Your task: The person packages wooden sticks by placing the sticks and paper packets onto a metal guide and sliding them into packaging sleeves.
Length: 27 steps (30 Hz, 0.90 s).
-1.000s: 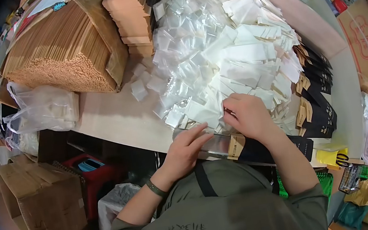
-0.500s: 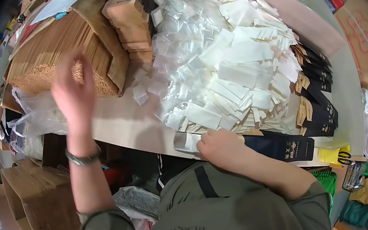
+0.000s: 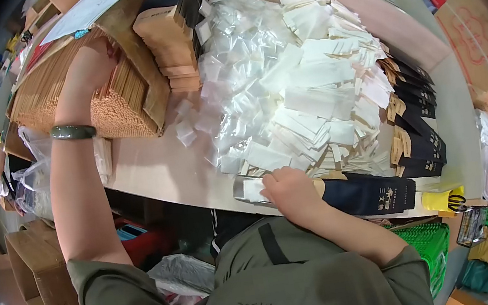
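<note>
My left hand [image 3: 91, 65] reaches into the cardboard box [image 3: 145, 85] at the upper left. Its fingers bend down onto tightly packed thin brown pieces [image 3: 51, 89], and the fingertips are partly hidden. A dark bangle [image 3: 73, 132] circles that wrist. At the table's front edge, my right hand [image 3: 291, 194] is closed over one end of a small clear packet [image 3: 251, 189] with a white piece in it. Just beyond that hand lies a heap of white paper packets [image 3: 318, 97]. A dark navy printed pouch [image 3: 370, 192] lies to its right.
Clear plastic sachets [image 3: 241, 45] are heaped left of the white packets. Brown and black pouches [image 3: 168, 44] stand stacked beside the box. More black pouches [image 3: 419, 120] line the right side. Scissors [image 3: 456, 206] with a yellow holder sit at the right corner, above a green basket [image 3: 426, 251].
My left hand has moved up and forward, from above the front of the box onto the brown pieces. My right hand stays by the clear packet at the table edge.
</note>
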### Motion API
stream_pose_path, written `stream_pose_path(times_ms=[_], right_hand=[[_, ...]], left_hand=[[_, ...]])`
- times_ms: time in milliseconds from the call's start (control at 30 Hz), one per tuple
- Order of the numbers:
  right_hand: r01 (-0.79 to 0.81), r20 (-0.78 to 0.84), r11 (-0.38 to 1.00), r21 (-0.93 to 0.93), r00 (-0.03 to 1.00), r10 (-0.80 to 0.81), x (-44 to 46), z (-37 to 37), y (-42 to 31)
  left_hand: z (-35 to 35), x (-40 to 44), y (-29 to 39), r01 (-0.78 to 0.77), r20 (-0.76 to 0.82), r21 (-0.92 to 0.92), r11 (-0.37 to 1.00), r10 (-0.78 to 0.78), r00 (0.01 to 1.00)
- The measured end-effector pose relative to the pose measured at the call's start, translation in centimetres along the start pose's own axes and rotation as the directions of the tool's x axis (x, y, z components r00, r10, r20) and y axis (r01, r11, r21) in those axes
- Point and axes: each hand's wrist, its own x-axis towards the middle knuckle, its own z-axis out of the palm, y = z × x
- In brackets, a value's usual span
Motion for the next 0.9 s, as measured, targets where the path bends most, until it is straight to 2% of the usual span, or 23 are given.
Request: stream_pose_path(times_ms=[67, 133, 233, 300, 333, 367, 400, 433, 467, 500, 533, 567, 600, 667, 767, 833, 900], right_hand=[[-0.057, 0.043, 0.995, -0.078, 0.997, 0.061, -0.5, -0.1, 0.6], [-0.044, 0.024, 0.998, -0.052, 0.999, 0.046, -0.7, -0.8, 0.7], [-0.013, -0.024, 1.0, 0.002, 1.0, 0.013, -1.0, -2.4, 0.6], [-0.013, -0.101, 0.999, 0.043, 0.995, 0.018, -2.0, -4.0, 0.9], [-0.021, -0.16, 0.998, 0.061, 0.987, 0.031, -2.9, -4.9, 1.3], [-0.032, -0.223, 0.997, 0.076, 0.974, 0.048, -3.9, -5.8, 1.8], [-0.063, -0.232, 0.994, 0.086, 0.969, 0.082, -5.3, -6.5, 2.1], [-0.07, -0.218, 0.993, 0.098, 0.972, 0.09, -6.3, -6.9, 2.4], [-0.072, -0.199, 0.992, 0.108, 0.976, 0.092, -7.2, -7.3, 2.7], [-0.066, -0.167, 0.991, 0.119, 0.982, 0.086, -7.7, -7.4, 2.8], [-0.061, -0.109, 0.993, 0.097, 0.991, 0.071, -8.0, -7.4, 2.8], [-0.049, -0.051, 0.996, 0.077, 0.997, 0.053, -8.2, -7.4, 2.9], [-0.033, 0.003, 0.998, 0.055, 0.999, 0.032, -8.2, -7.4, 3.0], [-0.007, 0.007, 0.999, 0.039, 1.0, 0.007, -8.2, -7.0, 3.3], [0.038, -0.01, 0.995, 0.096, 0.999, -0.037, -7.4, -6.0, 3.9], [0.062, -0.006, 0.988, 0.141, 0.998, -0.061, -7.2, -5.1, 3.5], [0.083, -0.011, 0.987, 0.134, 0.997, -0.082, -6.3, -4.7, 3.2]], left_hand=[[0.4, 0.1, -0.5, -0.014, -0.034, 0.014, 1.0, 0.014, 0.999], [1.9, 0.4, -2.4, -0.038, -0.109, 0.046, 0.998, 0.043, 0.993], [-1.1, -3.4, -0.4, 0.148, -0.158, 0.05, 0.988, -0.139, 0.978], [-0.6, -8.3, -3.2, -0.048, -0.438, -0.195, 0.98, -0.043, 0.898], [-1.2, -12.4, -3.0, 0.101, -0.37, -0.241, 0.965, -0.187, 0.91], [-0.8, -16.2, -1.1, 0.031, -0.423, -0.437, 0.899, -0.235, 0.875], [0.9, -19.8, -1.0, 0.246, -0.187, -0.62, 0.745, -0.445, 0.876], [4.4, -22.7, -0.2, 0.219, -0.012, -0.873, 0.436, -0.468, 0.883], [5.7, -25.3, 2.4, 0.419, 0.308, -0.865, 0.276, -0.369, 0.877], [7.2, -26.3, 4.8, 0.492, 0.466, -0.813, 0.311, -0.16, 0.87], [8.2, -26.5, 7.4, 0.493, 0.533, -0.817, 0.3, 0.066, 0.843], [9.2, -26.2, 9.2, 0.495, 0.566, -0.821, 0.285, 0.286, 0.773], [10.2, -26.0, 9.8, 0.464, 0.562, -0.816, 0.344, 0.287, 0.775], [12.2, -25.6, 10.4, 0.39, 0.552, -0.796, 0.462, 0.291, 0.782], [15.0, -25.3, 12.9, 0.341, 0.509, -0.827, 0.447, 0.338, 0.791], [12.9, -24.7, 19.8, 0.091, 0.346, -0.867, 0.489, 0.462, 0.817], [11.7, -25.4, 24.0, -0.045, 0.144, -0.932, 0.36, 0.481, 0.865]])
